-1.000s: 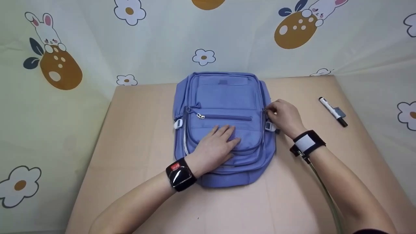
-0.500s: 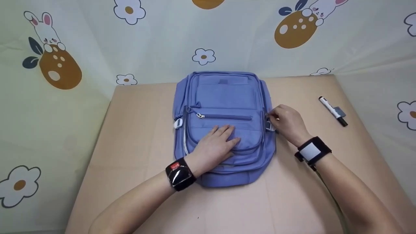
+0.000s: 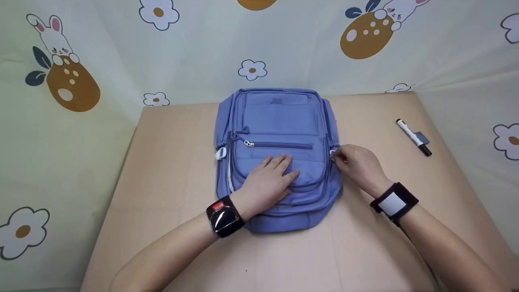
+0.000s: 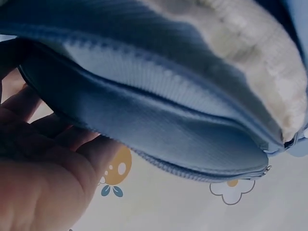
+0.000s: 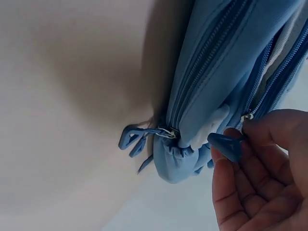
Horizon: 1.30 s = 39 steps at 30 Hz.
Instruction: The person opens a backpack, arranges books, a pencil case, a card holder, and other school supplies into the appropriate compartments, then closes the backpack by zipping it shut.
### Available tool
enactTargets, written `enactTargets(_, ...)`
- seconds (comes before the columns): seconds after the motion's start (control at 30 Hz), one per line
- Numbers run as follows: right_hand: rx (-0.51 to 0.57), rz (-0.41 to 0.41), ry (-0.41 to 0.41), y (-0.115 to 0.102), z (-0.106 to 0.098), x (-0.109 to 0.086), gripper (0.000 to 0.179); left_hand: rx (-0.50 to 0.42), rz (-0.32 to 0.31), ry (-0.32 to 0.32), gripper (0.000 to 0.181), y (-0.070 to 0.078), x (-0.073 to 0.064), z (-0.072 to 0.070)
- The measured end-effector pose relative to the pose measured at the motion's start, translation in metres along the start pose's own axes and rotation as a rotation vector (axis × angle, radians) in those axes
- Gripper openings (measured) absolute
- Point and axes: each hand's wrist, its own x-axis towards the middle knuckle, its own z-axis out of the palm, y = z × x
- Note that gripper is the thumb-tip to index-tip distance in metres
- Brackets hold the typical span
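A blue backpack [image 3: 279, 119] lies front up on the table in the head view. My left hand [image 3: 265, 184] rests with fairly straight fingers on its lower front. In the left wrist view that hand [image 4: 48, 159] lies against the front of a pocket [image 4: 159, 127], whose zipped mouth gapes. At the backpack's right side, my right hand [image 3: 361, 166] pinches a zipper pull. The right wrist view shows the pull's blue tab [image 5: 226, 146] by the fingers of my right hand [image 5: 260, 178], with the metal slider [image 5: 247, 117] at the fingertips, on a partly parted zipper.
A black-and-white marker [image 3: 413, 136] lies on the tan table [image 3: 174, 170] at the right, beside a small grey piece [image 3: 422, 138]. Patterned cloth [image 3: 202, 52] surrounds the table's back and sides. Other blue zipper pulls [image 5: 132, 138] hang from the backpack's side, near a white buckle [image 5: 210, 127].
My right hand has slid along the backpack's right side toward its bottom, bringing the pinched zipper pull with it. My left hand has stayed in place on the front.
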Motion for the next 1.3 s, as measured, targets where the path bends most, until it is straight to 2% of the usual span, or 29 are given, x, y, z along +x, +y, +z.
enactTargets(0.07,-0.003,0.009,-0.002,0.001,0.002,0.000,0.010,-0.002,0.011,0.017,0.054,0.002,0.000,-0.001)
enactTargets(0.13,-0.003,0.021,-0.004,0.001,0.003,0.000,0.010,-0.007,0.039,0.064,0.053,0.005,0.000,-0.001)
enactTargets(0.27,0.007,0.050,-0.009,0.000,0.006,0.001,0.011,-0.002,0.164,0.204,0.050,0.018,0.001,0.000)
enactTargets(0.37,0.017,0.072,-0.009,-0.002,0.007,0.001,0.010,0.054,0.250,0.288,0.043,0.030,0.005,0.005)
enactTargets(0.43,0.021,0.080,-0.005,-0.002,0.008,0.002,0.010,0.106,0.270,0.313,0.035,0.036,0.009,0.009)
enactTargets(0.5,0.027,0.082,0.002,-0.003,0.008,0.002,0.009,0.159,0.268,0.306,0.026,0.040,0.012,0.012)
enactTargets(0.6,0.038,0.078,0.011,-0.002,0.009,0.001,0.009,0.213,0.273,0.263,0.017,0.042,0.014,0.016)
enactTargets(0.7,0.048,0.066,0.023,-0.001,0.008,0.000,0.008,0.240,0.289,0.232,0.018,0.043,0.014,0.018)
enactTargets(0.9,0.045,0.024,0.056,0.002,0.005,-0.002,0.008,0.289,0.294,0.230,0.018,0.044,0.015,0.023)
enactTargets(1.3,0.053,0.019,0.045,-0.001,0.002,-0.007,0.007,0.270,0.262,0.175,0.019,0.044,0.017,0.027)
